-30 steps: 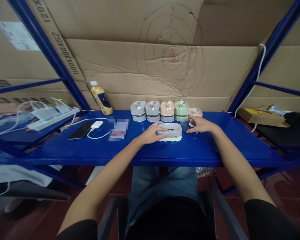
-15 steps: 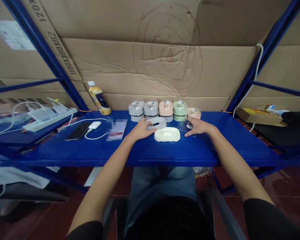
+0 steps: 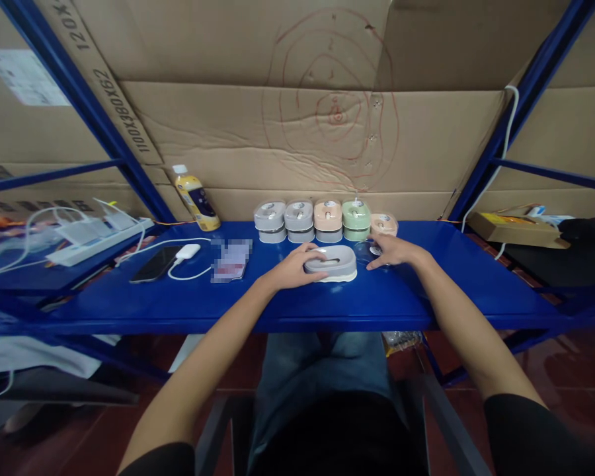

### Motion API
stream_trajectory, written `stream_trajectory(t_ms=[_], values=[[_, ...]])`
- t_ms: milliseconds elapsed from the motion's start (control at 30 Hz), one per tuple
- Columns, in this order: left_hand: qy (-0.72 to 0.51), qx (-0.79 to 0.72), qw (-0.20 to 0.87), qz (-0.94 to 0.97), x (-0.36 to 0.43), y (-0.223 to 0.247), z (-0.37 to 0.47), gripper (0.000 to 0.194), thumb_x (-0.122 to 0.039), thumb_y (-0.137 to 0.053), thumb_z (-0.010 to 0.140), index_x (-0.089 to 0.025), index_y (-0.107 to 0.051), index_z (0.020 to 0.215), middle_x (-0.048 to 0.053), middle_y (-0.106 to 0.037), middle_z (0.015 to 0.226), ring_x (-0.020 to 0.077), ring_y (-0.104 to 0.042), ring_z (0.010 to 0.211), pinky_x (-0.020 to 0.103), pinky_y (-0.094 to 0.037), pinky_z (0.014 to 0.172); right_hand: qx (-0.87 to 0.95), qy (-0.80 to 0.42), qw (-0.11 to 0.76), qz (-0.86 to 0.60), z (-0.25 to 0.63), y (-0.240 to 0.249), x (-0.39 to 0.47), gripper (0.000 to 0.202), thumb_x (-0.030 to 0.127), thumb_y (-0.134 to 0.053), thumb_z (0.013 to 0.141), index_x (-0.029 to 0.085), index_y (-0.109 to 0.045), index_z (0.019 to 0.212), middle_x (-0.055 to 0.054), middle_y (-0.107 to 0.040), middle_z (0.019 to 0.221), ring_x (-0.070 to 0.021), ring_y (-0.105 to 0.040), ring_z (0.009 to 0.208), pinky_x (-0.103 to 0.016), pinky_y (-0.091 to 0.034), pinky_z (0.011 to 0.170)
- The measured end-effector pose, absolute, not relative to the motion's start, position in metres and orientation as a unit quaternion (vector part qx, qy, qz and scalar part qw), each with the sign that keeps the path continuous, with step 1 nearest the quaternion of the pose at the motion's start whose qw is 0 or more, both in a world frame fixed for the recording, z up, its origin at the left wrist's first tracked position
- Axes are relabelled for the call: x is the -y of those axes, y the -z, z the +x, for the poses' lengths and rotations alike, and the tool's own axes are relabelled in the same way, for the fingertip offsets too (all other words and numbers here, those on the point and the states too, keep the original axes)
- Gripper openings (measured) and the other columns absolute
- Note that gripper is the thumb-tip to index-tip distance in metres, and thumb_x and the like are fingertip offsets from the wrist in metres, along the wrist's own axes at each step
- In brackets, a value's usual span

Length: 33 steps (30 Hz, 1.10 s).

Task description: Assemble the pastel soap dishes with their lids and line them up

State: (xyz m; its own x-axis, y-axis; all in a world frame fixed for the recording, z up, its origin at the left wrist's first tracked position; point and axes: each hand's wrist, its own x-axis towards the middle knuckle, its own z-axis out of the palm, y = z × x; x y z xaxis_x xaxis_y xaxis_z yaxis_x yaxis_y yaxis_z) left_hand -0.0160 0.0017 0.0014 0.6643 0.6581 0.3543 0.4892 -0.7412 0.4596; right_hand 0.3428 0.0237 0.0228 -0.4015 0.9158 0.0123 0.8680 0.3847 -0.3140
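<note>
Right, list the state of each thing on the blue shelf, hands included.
Left hand: grip closed on gray oval piece
Gray oval piece: over cream piece
Cream piece: mostly covered
Right hand: fingers apart by clear cover; hold unclear
Yellow bottle: standing, capped
Black phone: flat, screen dark
Other phone: flat, screen lit

The one camera sits up high on the person's head. It looks forward and down, over the black shirt [image 3: 337, 430] and jeans [image 3: 322, 370], at the blue table [image 3: 277, 304]. The left hand [image 3: 297, 266] and right hand [image 3: 394, 251] are near the middle of the view. The big cardboard wall [image 3: 203, 139] fills the top, farther off. The view is wide, with blue posts [image 3: 518, 112] on both sides.
</note>
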Motion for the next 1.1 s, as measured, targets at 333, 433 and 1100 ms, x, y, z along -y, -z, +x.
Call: stream_trajectory(t_ms=[333, 433, 1100], values=[[-0.273, -0.303, 0.153, 0.9, 0.006, -0.001, -0.008, 0.067, -0.049, -0.082, 0.082, -0.02, -0.064, 0.139, 0.014, -0.064, 0.144, 0.0349, -0.064, 0.135, 0.05, -0.049, 0.12, 0.822, -0.13, 0.09, -0.547, 0.342, -0.024, -0.022, 0.114, 0.058, -0.096, 0.066, 0.012, -0.05, 0.16, -0.023, -0.064, 0.153, -0.0431, -0.064, 0.137, -0.053, -0.05, 0.119], [-0.255, -0.309, 0.142, 0.905, 0.01, -0.002, -0.007, 0.071, -0.046, -0.083, 0.079, -0.02, -0.06, 0.142, 0.015, -0.063, 0.146, 0.0355, -0.063, 0.137, 0.05, -0.049, 0.121, 0.81, -0.134, 0.095, -0.564, 0.338, -0.026, -0.019, 0.118, 0.056, -0.097, 0.065, 0.009, -0.048, 0.162, -0.025, -0.063, 0.154, -0.0435, -0.065, 0.137, -0.052, -0.05, 0.119], [-0.28, -0.342, 0.285, 0.851, 0.002, 0.017, 0.001, 0.145, -0.057, -0.099, 0.062, -0.019, -0.014, 0.173, 0.027, -0.051, 0.163, 0.0445, -0.051, 0.152, 0.061, -0.039, 0.126, 0.88, -0.103, 0.222, -0.406, 0.264, -0.039, 0.027, 0.106, 0.061, -0.087, 0.075, 0.024, -0.045, 0.166, -0.016, -0.07, 0.144, -0.0401, -0.066, 0.132, -0.054, -0.053, 0.112]])
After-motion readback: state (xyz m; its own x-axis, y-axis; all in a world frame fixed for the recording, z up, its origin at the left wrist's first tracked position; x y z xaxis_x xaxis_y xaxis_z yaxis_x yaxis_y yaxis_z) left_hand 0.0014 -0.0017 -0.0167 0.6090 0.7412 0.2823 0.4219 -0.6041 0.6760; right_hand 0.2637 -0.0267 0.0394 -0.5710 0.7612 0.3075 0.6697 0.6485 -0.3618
